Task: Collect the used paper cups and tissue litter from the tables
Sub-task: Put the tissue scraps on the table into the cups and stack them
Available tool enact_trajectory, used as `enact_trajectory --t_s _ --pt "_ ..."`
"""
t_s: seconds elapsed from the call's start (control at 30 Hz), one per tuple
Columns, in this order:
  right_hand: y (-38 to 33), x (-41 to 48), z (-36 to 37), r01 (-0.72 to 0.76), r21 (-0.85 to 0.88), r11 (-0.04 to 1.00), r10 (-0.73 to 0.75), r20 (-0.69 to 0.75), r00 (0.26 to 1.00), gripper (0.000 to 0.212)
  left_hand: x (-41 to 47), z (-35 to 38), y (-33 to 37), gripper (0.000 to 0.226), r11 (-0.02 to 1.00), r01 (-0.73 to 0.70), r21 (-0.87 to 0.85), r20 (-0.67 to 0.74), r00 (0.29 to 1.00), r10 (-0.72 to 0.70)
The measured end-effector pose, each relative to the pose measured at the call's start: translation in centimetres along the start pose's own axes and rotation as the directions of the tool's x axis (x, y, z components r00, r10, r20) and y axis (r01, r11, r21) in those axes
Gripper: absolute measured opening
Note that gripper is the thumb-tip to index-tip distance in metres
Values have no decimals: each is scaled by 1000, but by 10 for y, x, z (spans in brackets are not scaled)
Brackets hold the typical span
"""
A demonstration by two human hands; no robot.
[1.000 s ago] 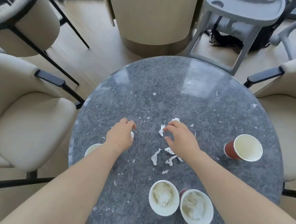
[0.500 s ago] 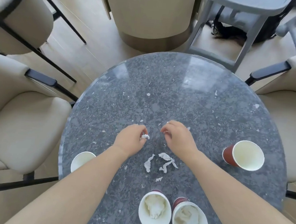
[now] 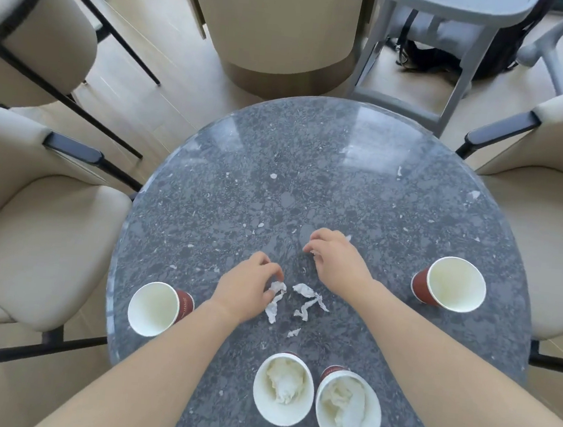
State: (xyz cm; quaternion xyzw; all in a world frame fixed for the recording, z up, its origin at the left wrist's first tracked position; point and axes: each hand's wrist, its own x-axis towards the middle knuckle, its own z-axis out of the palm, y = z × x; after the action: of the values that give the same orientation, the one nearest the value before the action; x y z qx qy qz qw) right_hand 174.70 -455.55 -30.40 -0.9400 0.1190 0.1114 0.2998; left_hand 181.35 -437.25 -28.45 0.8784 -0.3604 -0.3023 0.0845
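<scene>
My left hand (image 3: 249,287) is pinching the end of a twisted tissue strip (image 3: 274,301) near the middle of the grey table (image 3: 312,168), and my right hand (image 3: 335,261) sits curled just beyond the other scraps (image 3: 309,298), though I cannot tell whether it holds anything. Two cups stuffed with tissue (image 3: 283,387) stand at the near edge, one empty cup (image 3: 154,308) by my left forearm and another (image 3: 455,283) out to the right. These scraps look thin and may tear or slip out, and sweeping my forearm could knock the empty cup off the edge.
</scene>
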Motion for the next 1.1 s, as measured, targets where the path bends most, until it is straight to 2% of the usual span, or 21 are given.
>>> enact_trajectory --t_s 0.13,0.47,0.57,0.63,0.77,0.9,0.97,1.1 --pt "-2 -14 0 -27 36 999 26 32 999 27 -4 0 -5 28 1000 7 -2 24 1000 -7" --pt "0 -53 0 -30 145 989 36 -42 998 22 -15 11 4 59 999 -22 -25 69 997 24" --pt "-5 -57 5 6 180 984 -17 61 998 33 -17 13 7 69 999 -31 -19 77 996 32" --pt "-6 -59 8 36 111 993 -53 159 986 47 -19 13 8 73 1000 -29 -4 90 996 29" --pt "-5 -63 12 59 -6 998 -56 233 971 66 -21 17 8 64 1000 0 -23 62 998 2" --pt "-5 -58 14 123 -90 988 -96 252 963 69 -19 23 10 50 996 33 -82 24 999 -31" --pt "-4 -55 15 162 -123 979 -130 234 964 60 -16 25 12 42 995 35 -96 17 999 -34" --pt "-6 -49 16 210 -115 971 -186 193 964 27 -12 28 16 32 996 41 -79 0 999 -41"
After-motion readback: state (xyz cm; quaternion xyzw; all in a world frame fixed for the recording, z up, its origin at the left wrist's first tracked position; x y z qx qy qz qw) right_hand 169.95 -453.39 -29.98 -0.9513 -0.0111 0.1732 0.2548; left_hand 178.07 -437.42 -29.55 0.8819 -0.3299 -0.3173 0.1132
